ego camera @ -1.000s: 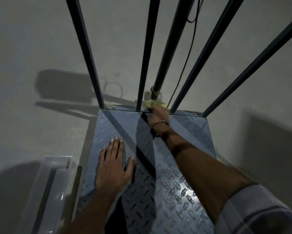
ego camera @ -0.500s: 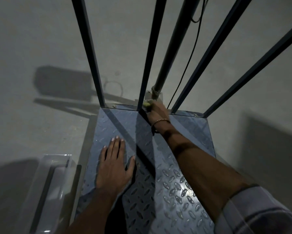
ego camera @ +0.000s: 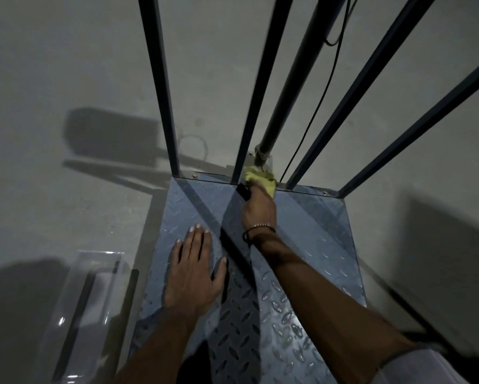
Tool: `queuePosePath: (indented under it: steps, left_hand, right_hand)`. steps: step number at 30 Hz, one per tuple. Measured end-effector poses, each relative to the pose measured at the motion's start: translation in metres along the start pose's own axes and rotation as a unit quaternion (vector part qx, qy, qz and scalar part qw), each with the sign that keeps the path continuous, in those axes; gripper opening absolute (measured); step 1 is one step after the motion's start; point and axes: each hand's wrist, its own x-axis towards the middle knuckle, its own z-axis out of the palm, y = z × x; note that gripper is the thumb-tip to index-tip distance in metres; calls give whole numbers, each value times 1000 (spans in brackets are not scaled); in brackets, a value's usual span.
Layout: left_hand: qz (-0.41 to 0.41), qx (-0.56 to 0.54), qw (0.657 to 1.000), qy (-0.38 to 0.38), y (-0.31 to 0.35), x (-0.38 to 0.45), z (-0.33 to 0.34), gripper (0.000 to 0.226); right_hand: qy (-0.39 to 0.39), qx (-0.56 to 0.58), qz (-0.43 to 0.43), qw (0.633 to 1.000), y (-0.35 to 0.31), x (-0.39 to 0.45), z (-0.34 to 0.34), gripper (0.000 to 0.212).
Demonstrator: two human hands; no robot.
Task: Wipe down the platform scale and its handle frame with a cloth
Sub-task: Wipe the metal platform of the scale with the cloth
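Note:
The platform scale [ego camera: 310, 239] is a blue-grey diamond-plate deck filling the lower middle of the view. Its handle frame [ego camera: 161, 87] rises from the far edge as several dark upright bars, with a thicker round pole [ego camera: 293, 87] behind them. My right hand [ego camera: 259, 207] reaches to the far edge and is shut on a yellow cloth [ego camera: 262, 180], pressed at the foot of the pole between two bars. My left hand [ego camera: 194, 273] lies flat on the deck, fingers spread, holding nothing.
A clear plastic tray [ego camera: 94, 300] with a dark strip in it lies on the grey floor left of the scale. A thin black cable [ego camera: 316, 106] hangs beside the pole. Dark shadows fall on the floor at both sides.
My right hand with the cloth has shifted a little along the far edge by the pole's foot, and more yellow cloth shows. My left hand stays flat in place.

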Motion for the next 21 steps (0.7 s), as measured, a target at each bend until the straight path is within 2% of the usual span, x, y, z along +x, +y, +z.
queuePosePath:
  steps: [3, 6, 9, 12, 15, 17, 18, 21]
  left_hand:
    - [-17, 17, 1000, -7, 1, -1, -3, 79]
    - [-79, 25, 997, 8, 3, 0, -7, 78]
    - [-115, 28, 993, 3, 2, 1, -6, 79]
    - [-109, 33, 993, -9, 2, 1, -5, 80]
    - [-108, 37, 993, -13, 1, 1, -2, 79]
    - [-110, 40, 993, -17, 1, 1, -1, 79]
    - [-109, 40, 993, -17, 2, 1, 0, 79]
    - [-101, 32, 994, -15, 0, 1, 2, 80]
  right_hand:
    - [-37, 22, -72, 996, -14, -16, 8, 62]
    - [-15, 39, -125, 991, -27, -18, 10, 76]
    - [21, -28, -229, 973, -43, -24, 20, 68]
    - [52, -102, -260, 959, -53, -9, 30, 61]
    - [3, -186, -219, 958, -57, 17, 42, 64]
    - [-46, -181, -163, 969, -61, 22, 56, 68]
    - [-42, -149, -143, 977, -67, 20, 62, 61]
    - [-26, 4, -101, 995, -105, 17, 69, 23]
